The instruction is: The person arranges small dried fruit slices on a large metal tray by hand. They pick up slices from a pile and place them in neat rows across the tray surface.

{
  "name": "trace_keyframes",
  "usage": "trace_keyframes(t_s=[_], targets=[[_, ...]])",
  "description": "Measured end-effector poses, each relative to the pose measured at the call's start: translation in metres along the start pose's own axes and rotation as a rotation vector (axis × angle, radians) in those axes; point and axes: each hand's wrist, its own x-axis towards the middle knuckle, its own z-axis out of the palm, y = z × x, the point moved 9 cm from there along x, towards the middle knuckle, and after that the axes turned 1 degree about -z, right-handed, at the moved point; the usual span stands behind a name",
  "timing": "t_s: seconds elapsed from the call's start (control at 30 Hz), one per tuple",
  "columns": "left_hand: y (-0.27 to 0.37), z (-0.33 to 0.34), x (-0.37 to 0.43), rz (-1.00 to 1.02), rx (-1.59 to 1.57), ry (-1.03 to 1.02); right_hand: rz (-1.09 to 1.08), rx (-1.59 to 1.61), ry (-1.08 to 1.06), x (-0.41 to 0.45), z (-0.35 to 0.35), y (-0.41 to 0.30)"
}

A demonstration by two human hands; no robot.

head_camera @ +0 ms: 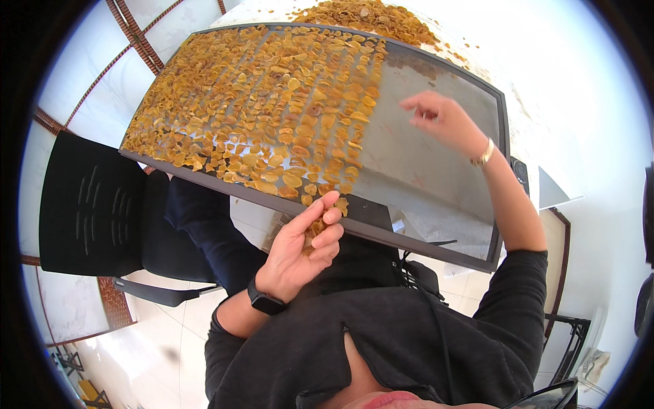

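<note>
My left hand (309, 237) is curled around several amber-brown dried slices (317, 227) at the near edge of a dark-framed mesh screen (409, 232). Rows of similar thin, curled pieces (286, 97) cover the screen's left and middle parts. My right hand (434, 115), slightly blurred, hovers over the bare mesh on the right, its fingers bent; whether a piece is between them cannot be told. A black watch is on my left wrist, a gold-coloured one on my right.
Beyond the screen's far edge lies a heap of the same pieces (373, 18) on a pale surface. A black chair (92, 204) stands at left. A black cable (434, 307) runs down over my dark top.
</note>
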Motion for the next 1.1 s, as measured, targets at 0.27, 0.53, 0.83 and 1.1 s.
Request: trace_keyframes(t_s=[0.27,0.53,0.83,1.1], targets=[[-0.013,0.013,0.032,-0.016,-0.063,-0.065,-0.079,0.138,-0.089,-0.078,0.054,-0.086],[-0.025,0.023,0.046,0.071,-0.285,-0.164,-0.217,0.136,0.206,-0.090,0.048,-0.103],[-0.032,0.028,0.046,0.090,-0.173,-0.232,-0.356,0.142,0.136,-0.094,0.062,-0.122],[-0.028,0.023,0.044,0.120,-0.195,-0.211,-0.412,0.108,0.096,-0.100,0.074,-0.140]])
